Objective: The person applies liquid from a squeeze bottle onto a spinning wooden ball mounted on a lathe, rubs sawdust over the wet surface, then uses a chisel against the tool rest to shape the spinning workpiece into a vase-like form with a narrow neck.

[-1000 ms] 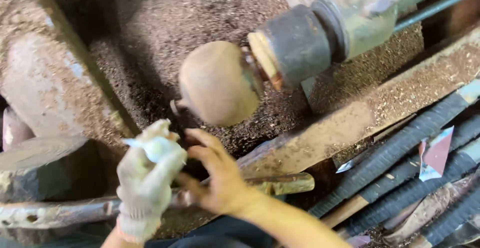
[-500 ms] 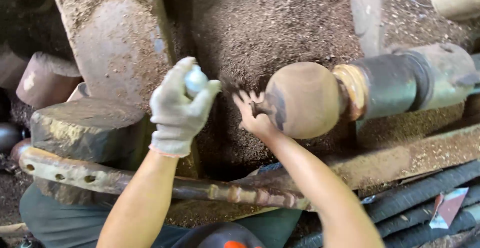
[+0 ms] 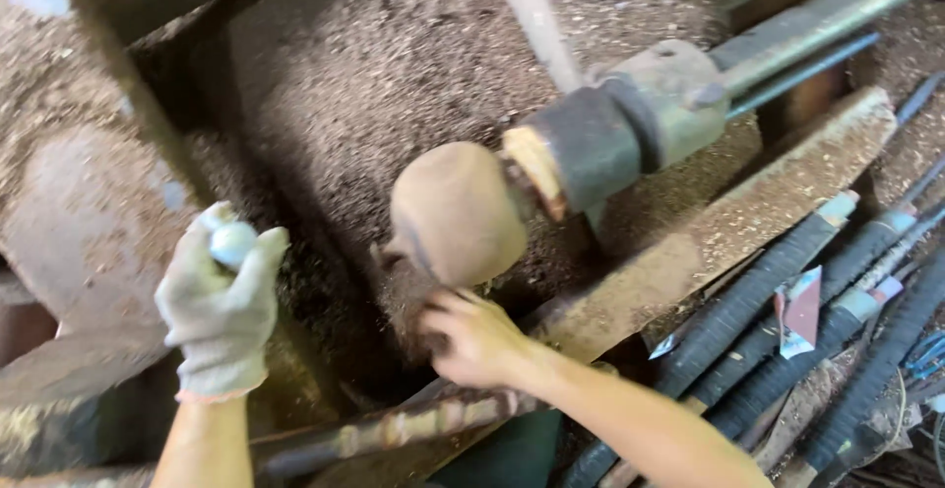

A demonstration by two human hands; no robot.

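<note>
No package, sign or screen is seen. One possible label is noted: a small angular scrap of red and pale blue paper or tape [image 3: 799, 313], lodged among the black ribbed tool handles [image 3: 748, 301], well to the right of the bare right hand's fingers [image 3: 448, 313] and far from the gloved left hand's fingers [image 3: 258, 252]. Any marking on it cannot be made out.

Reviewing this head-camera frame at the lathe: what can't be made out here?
- Small pale object in the gloved left hand: the curled fingers cover most of it; kind unclear.
- Right hand under the rounded wooden workpiece: motion blur hides whether it touches the wood or holds anything.
- Workpiece surface: blurred.
- Dark-handled tools at right: ends cut off by the frame edge.
</note>
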